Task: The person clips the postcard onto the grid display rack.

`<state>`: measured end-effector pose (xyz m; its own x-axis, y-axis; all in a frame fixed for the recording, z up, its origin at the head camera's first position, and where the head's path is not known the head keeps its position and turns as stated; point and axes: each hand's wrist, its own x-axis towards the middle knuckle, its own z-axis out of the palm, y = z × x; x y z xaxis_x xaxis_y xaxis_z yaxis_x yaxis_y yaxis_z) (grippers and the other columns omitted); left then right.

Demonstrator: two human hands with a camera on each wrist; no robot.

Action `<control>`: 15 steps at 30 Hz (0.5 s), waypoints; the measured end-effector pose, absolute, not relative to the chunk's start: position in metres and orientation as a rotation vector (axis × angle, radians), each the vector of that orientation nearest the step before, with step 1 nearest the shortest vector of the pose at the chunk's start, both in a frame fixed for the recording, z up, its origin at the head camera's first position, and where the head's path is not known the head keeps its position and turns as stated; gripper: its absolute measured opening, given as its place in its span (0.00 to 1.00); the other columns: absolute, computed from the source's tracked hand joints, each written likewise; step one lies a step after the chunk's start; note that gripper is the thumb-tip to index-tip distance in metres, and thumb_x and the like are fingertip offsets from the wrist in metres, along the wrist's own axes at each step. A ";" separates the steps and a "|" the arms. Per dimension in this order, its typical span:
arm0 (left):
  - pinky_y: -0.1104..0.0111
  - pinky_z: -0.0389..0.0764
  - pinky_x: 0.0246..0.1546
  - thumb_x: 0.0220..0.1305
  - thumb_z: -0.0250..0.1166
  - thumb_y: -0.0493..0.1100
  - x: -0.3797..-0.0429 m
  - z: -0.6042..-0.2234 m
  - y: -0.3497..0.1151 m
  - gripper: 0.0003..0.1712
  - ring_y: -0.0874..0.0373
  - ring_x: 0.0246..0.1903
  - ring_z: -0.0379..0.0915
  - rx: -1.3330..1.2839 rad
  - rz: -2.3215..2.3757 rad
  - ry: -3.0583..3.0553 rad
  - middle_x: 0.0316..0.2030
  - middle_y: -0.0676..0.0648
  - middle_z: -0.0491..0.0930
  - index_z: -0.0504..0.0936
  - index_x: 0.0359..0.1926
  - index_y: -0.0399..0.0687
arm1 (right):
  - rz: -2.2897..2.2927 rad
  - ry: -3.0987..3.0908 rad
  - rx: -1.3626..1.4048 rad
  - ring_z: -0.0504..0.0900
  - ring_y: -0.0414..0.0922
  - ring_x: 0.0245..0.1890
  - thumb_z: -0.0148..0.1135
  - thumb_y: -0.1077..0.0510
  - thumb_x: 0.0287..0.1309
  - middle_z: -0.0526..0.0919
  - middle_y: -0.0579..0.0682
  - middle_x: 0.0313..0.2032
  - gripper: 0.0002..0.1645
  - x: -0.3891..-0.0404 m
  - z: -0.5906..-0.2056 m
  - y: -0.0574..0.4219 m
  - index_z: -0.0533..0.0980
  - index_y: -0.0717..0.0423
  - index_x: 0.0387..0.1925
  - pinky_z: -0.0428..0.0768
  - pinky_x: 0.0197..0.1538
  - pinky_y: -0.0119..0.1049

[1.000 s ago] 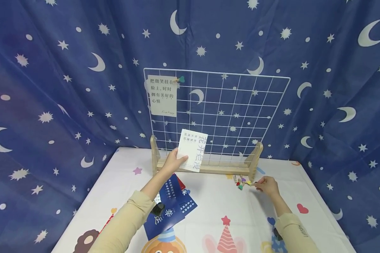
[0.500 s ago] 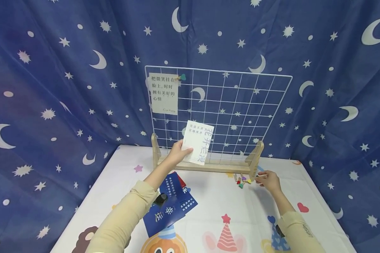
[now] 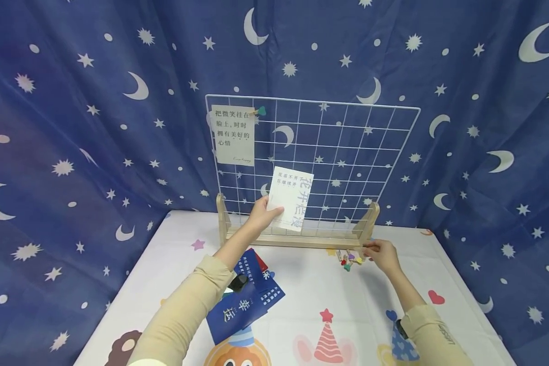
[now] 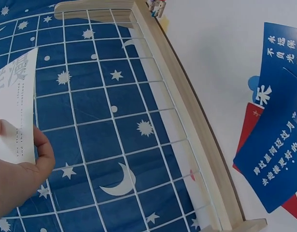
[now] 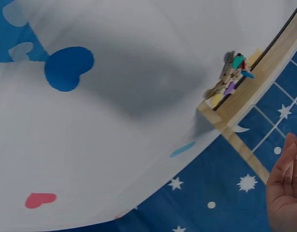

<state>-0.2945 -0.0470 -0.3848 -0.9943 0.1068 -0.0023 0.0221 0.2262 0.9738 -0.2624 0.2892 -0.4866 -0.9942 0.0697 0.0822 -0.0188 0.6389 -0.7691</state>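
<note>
My left hand [image 3: 263, 213] pinches a white card [image 3: 290, 198] with printed Chinese characters, thumb in front and fingers behind. The card is upright, slightly tilted, and overlaps the lower middle of the white wire grid [image 3: 320, 152]. In the left wrist view the thumb and fingers grip the card's edge. My right hand [image 3: 383, 254], by the stand's right foot, pinches a small wooden clothespin, mostly hidden by the fingers. Several small clothespins with coloured hearts [image 3: 347, 260] lie just left of it. Another card [image 3: 233, 136] hangs at the grid's upper left under a green-heart clothespin [image 3: 261, 111].
The grid stands in a wooden base [image 3: 297, 241] at the back of the table. Blue cards [image 3: 240, 310] and a red one overlap on the white patterned tablecloth [image 3: 311, 284], below my left forearm. A blue curtain with moons and stars [image 3: 119, 101] hangs behind.
My left hand has carried the white card up and to the right, against the grid area. My right hand has lifted away from the clothespin pile with a clothespin and moved slightly up.
</note>
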 end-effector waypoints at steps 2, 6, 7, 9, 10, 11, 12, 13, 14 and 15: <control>0.60 0.75 0.58 0.63 0.59 0.36 -0.296 -0.383 -0.046 0.24 0.44 0.55 0.74 0.127 1.906 2.417 0.54 0.36 0.76 0.69 0.60 0.36 | 1.285 -2.741 -0.013 0.85 0.57 0.34 0.58 0.68 0.60 0.83 0.70 0.36 0.13 -0.264 -0.484 0.286 0.76 0.77 0.42 0.83 0.31 0.32; 0.59 0.75 0.58 0.63 0.59 0.36 -0.299 -0.377 -0.042 0.25 0.44 0.54 0.74 0.146 1.917 2.416 0.54 0.36 0.76 0.68 0.60 0.36 | 1.281 -2.719 0.029 0.85 0.54 0.33 0.57 0.68 0.60 0.83 0.69 0.36 0.13 -0.266 -0.478 0.279 0.76 0.76 0.43 0.84 0.33 0.34; 0.60 0.75 0.57 0.63 0.59 0.36 -0.299 -0.376 -0.041 0.25 0.44 0.54 0.75 0.147 1.922 2.414 0.54 0.36 0.76 0.68 0.60 0.37 | 1.277 -2.714 0.043 0.85 0.54 0.33 0.57 0.68 0.60 0.83 0.69 0.36 0.13 -0.266 -0.476 0.278 0.76 0.76 0.43 0.85 0.34 0.36; 0.60 0.76 0.56 0.63 0.59 0.36 -0.300 -0.374 -0.040 0.25 0.44 0.53 0.75 0.140 1.942 2.404 0.53 0.36 0.76 0.68 0.60 0.37 | 1.262 -2.708 0.074 0.85 0.55 0.34 0.57 0.68 0.60 0.83 0.70 0.36 0.13 -0.267 -0.472 0.274 0.76 0.76 0.43 0.85 0.35 0.39; 0.60 0.76 0.56 0.63 0.59 0.36 -0.300 -0.374 -0.039 0.24 0.44 0.53 0.75 0.135 1.953 2.402 0.53 0.36 0.76 0.68 0.60 0.37 | 1.249 -2.706 0.092 0.85 0.57 0.35 0.57 0.68 0.60 0.83 0.70 0.36 0.13 -0.267 -0.470 0.272 0.76 0.77 0.43 0.85 0.36 0.39; 0.60 0.77 0.56 0.63 0.59 0.35 -0.301 -0.373 -0.039 0.24 0.44 0.53 0.75 0.133 1.967 2.400 0.53 0.36 0.76 0.68 0.60 0.37 | 1.239 -2.707 0.108 0.85 0.57 0.36 0.57 0.68 0.60 0.83 0.70 0.37 0.13 -0.267 -0.468 0.271 0.76 0.77 0.43 0.85 0.36 0.38; 0.60 0.77 0.56 0.63 0.59 0.35 -0.302 -0.373 -0.039 0.24 0.44 0.53 0.75 0.134 1.979 2.402 0.53 0.36 0.76 0.69 0.60 0.37 | 1.226 -2.709 0.123 0.84 0.58 0.37 0.57 0.68 0.59 0.83 0.70 0.37 0.13 -0.267 -0.466 0.269 0.76 0.76 0.43 0.85 0.36 0.37; 0.60 0.77 0.56 0.62 0.59 0.34 -0.303 -0.373 -0.039 0.24 0.44 0.53 0.75 0.135 1.991 2.404 0.53 0.36 0.76 0.69 0.59 0.37 | 1.213 -2.710 0.138 0.84 0.58 0.37 0.58 0.68 0.59 0.83 0.70 0.38 0.13 -0.268 -0.464 0.268 0.76 0.76 0.44 0.84 0.36 0.35; 0.60 0.76 0.56 0.62 0.59 0.34 -0.304 -0.372 -0.038 0.24 0.44 0.53 0.75 0.141 2.009 2.400 0.53 0.36 0.76 0.69 0.59 0.36 | 1.200 -2.710 0.143 0.84 0.58 0.38 0.58 0.68 0.59 0.83 0.70 0.38 0.13 -0.268 -0.463 0.267 0.76 0.75 0.44 0.84 0.36 0.32; 0.60 0.76 0.57 0.62 0.59 0.34 -0.305 -0.372 -0.038 0.23 0.44 0.53 0.75 0.149 2.023 2.402 0.54 0.36 0.75 0.69 0.59 0.36 | 1.194 -2.710 0.147 0.84 0.58 0.38 0.59 0.68 0.59 0.83 0.69 0.38 0.14 -0.268 -0.461 0.265 0.77 0.75 0.44 0.84 0.35 0.30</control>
<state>-0.3049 -0.0385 -0.3723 -0.9955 0.0714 0.0626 0.0738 0.1675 0.9831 -0.2683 0.2652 -0.4610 -0.9796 -0.0189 0.2002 -0.1605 0.6731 -0.7219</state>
